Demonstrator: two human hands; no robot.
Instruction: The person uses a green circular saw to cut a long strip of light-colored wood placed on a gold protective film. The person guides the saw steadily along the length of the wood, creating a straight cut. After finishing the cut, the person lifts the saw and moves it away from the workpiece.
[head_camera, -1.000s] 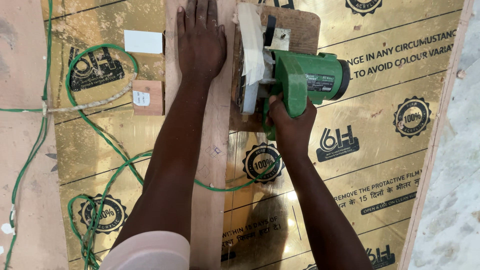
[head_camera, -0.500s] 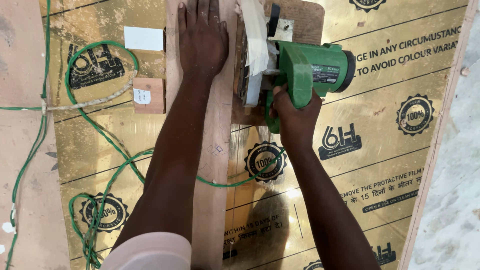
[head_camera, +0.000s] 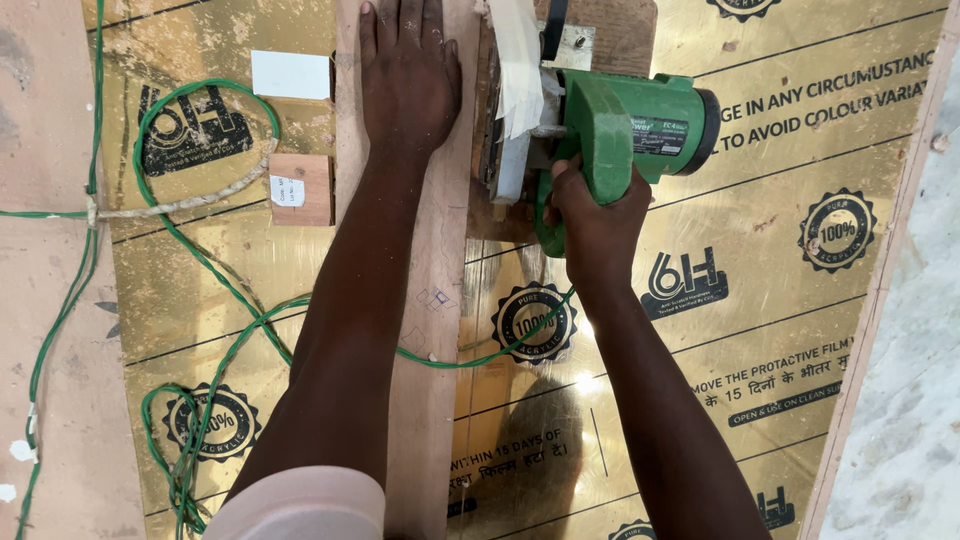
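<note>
Where sawdust lies, gold mirror sheet (head_camera: 790, 150) covers plywood (head_camera: 50, 330).

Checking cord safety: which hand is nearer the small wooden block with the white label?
Left. The left hand lies flat just right of the small wooden block; the right hand grips the green saw farther right.

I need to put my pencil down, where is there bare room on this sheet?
Free: the gold sheet right of the right hand. Crowded: left of the wooden strip, where the green cord loops round a small block.
</note>
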